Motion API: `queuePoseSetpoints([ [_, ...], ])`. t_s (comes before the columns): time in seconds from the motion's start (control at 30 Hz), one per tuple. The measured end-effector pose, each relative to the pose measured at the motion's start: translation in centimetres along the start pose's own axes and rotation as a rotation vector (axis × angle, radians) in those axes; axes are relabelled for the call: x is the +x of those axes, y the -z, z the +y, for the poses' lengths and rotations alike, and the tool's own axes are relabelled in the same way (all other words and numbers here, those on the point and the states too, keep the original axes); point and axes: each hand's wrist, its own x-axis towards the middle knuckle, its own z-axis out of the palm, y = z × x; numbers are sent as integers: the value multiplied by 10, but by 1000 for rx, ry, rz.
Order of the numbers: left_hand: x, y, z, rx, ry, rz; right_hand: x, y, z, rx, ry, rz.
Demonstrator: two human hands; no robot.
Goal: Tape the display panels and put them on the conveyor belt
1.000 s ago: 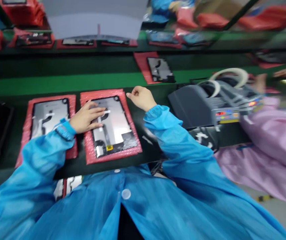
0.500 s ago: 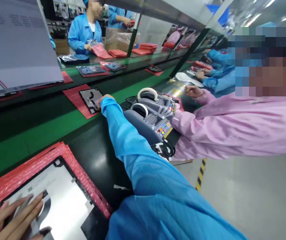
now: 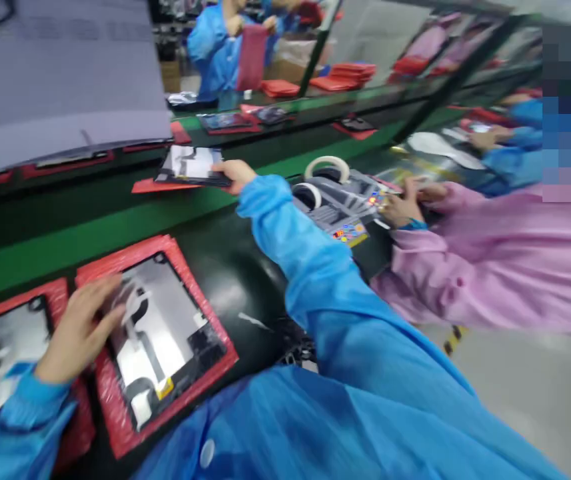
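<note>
My right hand (image 3: 235, 175) grips the near right edge of a flat silver-and-black screen panel (image 3: 192, 162), raised and tilted above a red bubble sheet (image 3: 158, 187) on the green conveyor. My left hand (image 3: 82, 327) hovers over or touches the left side of another screen panel (image 3: 170, 300), thumb and fingers apart; the fingertips are blurred beside a pale translucent strip (image 3: 132, 310). Under this panel lie red bubble sheets (image 3: 220, 340). A third panel (image 3: 18, 333) on red bubble wrap sits at the left, partly behind my left forearm.
Two grey tape dispensers (image 3: 335, 207) stand right of my right forearm. Beside them a co-worker in pink (image 3: 490, 260) has both hands at the dispensers. A large pale board (image 3: 65, 80) overhangs the far left. Across the line, a person in blue (image 3: 212, 47) holds up a red sheet.
My right hand has lifted the far panel's near edge off its red sheet. My left hand has come up from lying flat on the near panel. The view has shifted, showing the third panel.
</note>
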Motion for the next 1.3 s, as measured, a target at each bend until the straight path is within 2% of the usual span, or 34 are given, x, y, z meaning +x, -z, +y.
queuePoseSetpoints([
  [0.07, 8, -1, 20, -392, 328, 25, -58, -4, 0, 123, -101, -107],
  [0.1, 11, -3, 27, -586, 419, 21, -86, -4, 3, 147, -138, -145],
  [0.17, 13, -10, 33, -765, 402, 40, -137, -2, 17, 155, -176, -228],
  [0.23, 6, -17, 31, -750, 336, 103, -176, -3, 36, 145, -189, -238],
  [0.33, -19, -24, 26, -484, 342, 122, -211, -9, 66, 81, -168, -191],
  [0.47, -51, -21, 23, -169, 387, 120, -223, -14, 83, -29, -74, -189],
  [0.53, -60, -17, 23, -98, 439, 140, -222, -11, 80, -5, -20, -222],
  [0.63, -69, -12, 24, 2, 523, 90, -221, -6, 72, 42, 36, -258],
  [0.73, -76, -12, 23, 27, 494, 15, -220, -8, 70, 37, 41, -308],
  [0.87, -83, -13, 20, 16, 421, -26, -219, -27, 81, -50, 15, -421],
  [0.97, -83, -11, 20, 30, 416, -71, -218, -42, 86, -346, 64, -447],
  [1.07, -81, -8, 22, 29, 422, -131, -215, -38, 85, -747, 235, -278],
  [1.13, -80, -5, 26, 38, 440, -173, -213, -17, 88, -816, 312, -108],
  [1.23, -82, 8, 33, 167, 462, -147, -212, 41, 109, -626, 315, 181],
  [1.3, -79, 22, 32, 295, 385, -35, -214, 86, 129, -480, 245, 486],
])
